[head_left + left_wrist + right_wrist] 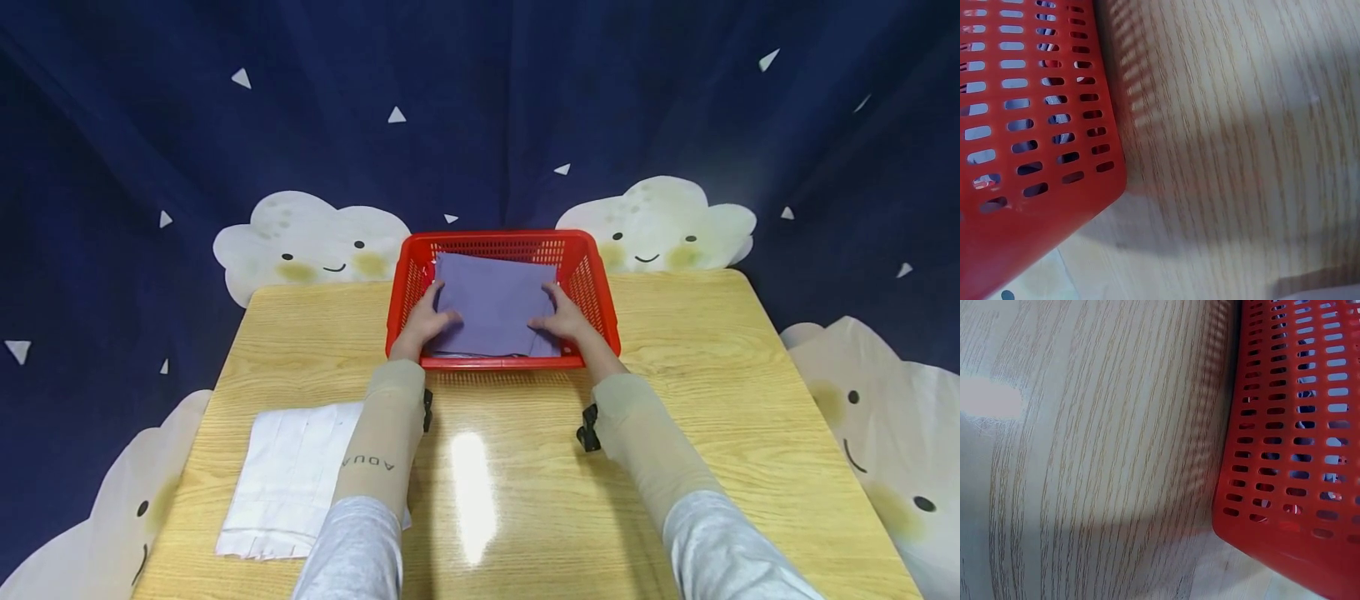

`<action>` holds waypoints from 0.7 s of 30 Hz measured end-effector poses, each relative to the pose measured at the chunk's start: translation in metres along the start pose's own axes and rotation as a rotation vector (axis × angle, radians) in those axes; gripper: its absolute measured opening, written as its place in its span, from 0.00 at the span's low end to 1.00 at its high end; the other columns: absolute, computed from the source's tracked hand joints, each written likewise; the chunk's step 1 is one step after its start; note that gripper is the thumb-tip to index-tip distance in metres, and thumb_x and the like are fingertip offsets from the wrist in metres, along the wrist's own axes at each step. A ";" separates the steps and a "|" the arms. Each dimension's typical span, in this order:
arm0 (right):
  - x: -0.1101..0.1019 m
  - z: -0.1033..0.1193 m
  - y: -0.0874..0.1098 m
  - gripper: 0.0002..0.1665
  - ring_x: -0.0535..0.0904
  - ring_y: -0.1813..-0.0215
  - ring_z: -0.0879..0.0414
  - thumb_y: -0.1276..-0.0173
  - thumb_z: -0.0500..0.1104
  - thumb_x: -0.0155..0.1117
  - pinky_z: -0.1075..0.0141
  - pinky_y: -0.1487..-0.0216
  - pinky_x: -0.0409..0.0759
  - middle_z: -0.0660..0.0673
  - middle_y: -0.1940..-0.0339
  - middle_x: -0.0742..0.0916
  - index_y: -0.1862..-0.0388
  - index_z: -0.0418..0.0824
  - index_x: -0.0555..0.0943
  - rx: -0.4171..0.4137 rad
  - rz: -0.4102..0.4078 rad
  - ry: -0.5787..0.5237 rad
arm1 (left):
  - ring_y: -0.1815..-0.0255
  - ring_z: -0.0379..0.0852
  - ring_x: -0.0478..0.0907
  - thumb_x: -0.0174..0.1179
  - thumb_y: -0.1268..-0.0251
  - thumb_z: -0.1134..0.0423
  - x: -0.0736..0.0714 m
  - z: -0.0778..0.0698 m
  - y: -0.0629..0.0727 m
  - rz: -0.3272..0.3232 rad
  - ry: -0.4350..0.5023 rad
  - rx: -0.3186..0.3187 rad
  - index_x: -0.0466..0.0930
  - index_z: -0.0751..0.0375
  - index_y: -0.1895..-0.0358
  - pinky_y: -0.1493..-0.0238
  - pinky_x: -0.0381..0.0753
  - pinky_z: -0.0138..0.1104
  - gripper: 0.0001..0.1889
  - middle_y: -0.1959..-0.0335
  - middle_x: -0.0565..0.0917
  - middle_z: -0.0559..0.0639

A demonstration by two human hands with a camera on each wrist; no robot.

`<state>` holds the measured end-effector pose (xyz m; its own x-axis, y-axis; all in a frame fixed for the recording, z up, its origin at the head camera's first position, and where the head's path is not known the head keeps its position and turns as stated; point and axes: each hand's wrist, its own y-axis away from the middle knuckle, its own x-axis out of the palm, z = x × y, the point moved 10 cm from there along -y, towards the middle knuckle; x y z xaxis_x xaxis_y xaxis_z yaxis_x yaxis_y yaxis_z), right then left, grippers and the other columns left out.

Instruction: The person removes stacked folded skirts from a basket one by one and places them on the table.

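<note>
A folded purple cloth (pixel 491 304) lies inside the red plastic basket (pixel 504 363), spread across most of its width. My left hand (pixel 426 321) reaches over the basket's front left and holds the cloth's left side, thumb lying on top. At the opposite side my right hand (pixel 566 321) holds the cloth's right side, its thumb also on the upper surface. Some of the fingers are hidden at the cloth's edges. Neither hand shows in the wrist views, where the perforated wall of the basket (pixel 1054 206) appears close up.
A folded white cloth (pixel 288 479) lies on the wooden table (pixel 525 517) at the left, partly under my left forearm in the head view. Behind the table hangs a dark blue curtain (pixel 480 108) with cloud shapes. Through the basket's slots (pixel 1338 392) pale and patterned material shows.
</note>
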<state>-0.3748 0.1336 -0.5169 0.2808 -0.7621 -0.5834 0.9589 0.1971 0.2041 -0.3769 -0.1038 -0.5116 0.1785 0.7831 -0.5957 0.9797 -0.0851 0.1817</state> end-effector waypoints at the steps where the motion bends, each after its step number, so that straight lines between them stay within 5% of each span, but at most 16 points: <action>1: 0.000 0.001 0.000 0.49 0.51 0.29 0.43 0.45 0.40 0.67 0.52 0.31 0.51 0.37 0.29 0.59 0.29 0.37 0.51 -0.001 0.005 -0.012 | 0.33 0.54 0.56 0.60 0.47 0.60 0.001 -0.001 0.000 0.011 0.000 0.001 0.51 0.53 0.29 0.33 0.54 0.45 0.40 0.32 0.58 0.59; 13: 0.007 0.006 0.005 0.41 0.50 0.29 0.45 0.40 0.41 0.63 0.50 0.31 0.49 0.39 0.29 0.60 0.30 0.41 0.57 -0.009 0.092 -0.084 | 0.35 0.55 0.56 0.60 0.49 0.64 0.006 -0.011 0.001 0.062 0.003 0.093 0.58 0.57 0.33 0.33 0.54 0.46 0.36 0.34 0.60 0.60; 21: 0.010 0.004 0.004 0.39 0.54 0.31 0.43 0.40 0.38 0.62 0.49 0.32 0.53 0.36 0.30 0.60 0.30 0.41 0.60 0.011 0.109 -0.074 | 0.34 0.55 0.56 0.57 0.45 0.64 0.009 -0.009 0.005 0.114 0.072 0.031 0.56 0.53 0.31 0.34 0.55 0.48 0.36 0.32 0.58 0.59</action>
<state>-0.3686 0.1241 -0.5191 0.3790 -0.7798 -0.4982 0.9223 0.2747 0.2717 -0.3717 -0.0921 -0.5090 0.2829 0.8093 -0.5147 0.9559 -0.1942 0.2202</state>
